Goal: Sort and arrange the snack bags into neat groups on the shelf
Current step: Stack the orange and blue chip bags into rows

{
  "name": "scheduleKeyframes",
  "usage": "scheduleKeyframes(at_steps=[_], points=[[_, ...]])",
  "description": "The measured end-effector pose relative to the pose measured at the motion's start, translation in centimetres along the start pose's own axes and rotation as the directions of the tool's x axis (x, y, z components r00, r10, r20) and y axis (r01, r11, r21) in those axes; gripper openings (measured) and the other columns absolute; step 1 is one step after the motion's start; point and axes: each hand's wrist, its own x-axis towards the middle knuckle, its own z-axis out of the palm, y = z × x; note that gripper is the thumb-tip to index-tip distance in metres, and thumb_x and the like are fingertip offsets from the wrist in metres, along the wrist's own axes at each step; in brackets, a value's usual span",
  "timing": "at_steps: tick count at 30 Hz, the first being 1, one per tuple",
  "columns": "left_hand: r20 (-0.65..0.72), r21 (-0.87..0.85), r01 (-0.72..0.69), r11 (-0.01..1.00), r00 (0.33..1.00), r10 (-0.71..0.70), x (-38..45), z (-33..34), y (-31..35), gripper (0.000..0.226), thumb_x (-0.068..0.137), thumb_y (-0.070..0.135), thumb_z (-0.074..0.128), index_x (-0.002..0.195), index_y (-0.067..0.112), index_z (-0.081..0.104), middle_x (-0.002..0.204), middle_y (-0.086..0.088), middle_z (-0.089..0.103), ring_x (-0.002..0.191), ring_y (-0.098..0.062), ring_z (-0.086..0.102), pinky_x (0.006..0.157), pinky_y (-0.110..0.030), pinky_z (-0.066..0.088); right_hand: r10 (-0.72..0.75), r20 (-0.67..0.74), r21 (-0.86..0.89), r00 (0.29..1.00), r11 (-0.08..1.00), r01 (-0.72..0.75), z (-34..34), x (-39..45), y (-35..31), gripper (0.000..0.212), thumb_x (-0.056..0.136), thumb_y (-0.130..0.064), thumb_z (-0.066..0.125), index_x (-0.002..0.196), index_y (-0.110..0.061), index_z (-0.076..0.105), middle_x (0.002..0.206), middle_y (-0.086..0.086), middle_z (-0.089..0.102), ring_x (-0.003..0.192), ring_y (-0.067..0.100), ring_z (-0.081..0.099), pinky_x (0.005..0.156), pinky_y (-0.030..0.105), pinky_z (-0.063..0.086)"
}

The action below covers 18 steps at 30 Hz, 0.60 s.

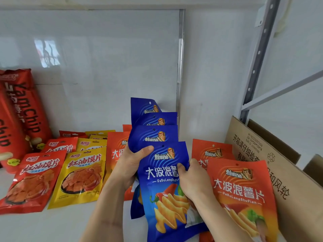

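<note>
1. My left hand point(130, 165) is closed on the left edge of a fanned stack of blue potato-chip bags point(162, 172), thumb across the front bag; my right hand point(191, 180) pinches that bag's right edge. The stack stands mid-shelf, between two orange groups.
2. Done, I judge: red YamChip bags point(22, 119) upright at far left, red bun-chip bags point(33, 180) and yellow bun-chip bags point(82, 177) in overlapping rows.
3. Left: squaring the blue stack, and the orange potato-chip bags, one lot behind my left hand point(116, 151), another at right point(241, 189).
4. Room: the white shelf point(61, 224) is bare in front; the cardboard box point(272, 163) touches the right orange bags, so little slack there.
</note>
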Motion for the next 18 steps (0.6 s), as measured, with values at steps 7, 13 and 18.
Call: scheduleKeyframes(at_steps=[7,13,18], points=[[-0.163,-0.001,0.066,0.998,0.984,-0.065,0.8,-0.2,-0.6,0.026,0.094,0.027,0.069,0.113,0.010,0.062,0.099,-0.012,0.078,0.089,-0.034,0.076,0.085,-0.054,0.059,-0.036,-0.036,0.058,0.999,0.998,0.038,-0.6,-0.2,-0.3,0.040,0.095,-0.056,0.047,0.106,-0.018,0.045,0.101,-0.001,0.067,0.078,0.009,0.067,0.061,0.029,0.058],[-0.201,-0.052,0.056,0.997,0.977,-0.065,1.0,0.3,-0.6,0.023,0.094,0.028,0.070,0.109,0.012,0.061,0.094,-0.008,0.079,0.083,-0.030,0.077,0.072,-0.044,0.062,-0.020,-0.214,-0.035,0.977,0.999,0.013,-5.4,-0.7,1.6,0.061,0.093,-0.065,0.041,0.134,-0.020,0.045,0.125,-0.005,0.062,0.112,0.017,0.061,0.083,0.034,0.050],[-0.209,-0.018,0.050,0.999,0.976,-0.053,1.1,0.8,-0.5,0.026,0.093,0.029,0.071,0.110,0.012,0.062,0.093,-0.008,0.079,0.079,-0.028,0.077,0.068,-0.042,0.062,0.046,-0.230,-0.307,0.972,0.944,-0.117,-7.8,-1.6,4.4,0.057,0.097,-0.056,0.040,0.143,-0.022,0.041,0.144,0.002,0.047,0.131,0.025,0.045,0.102,0.041,0.042]])
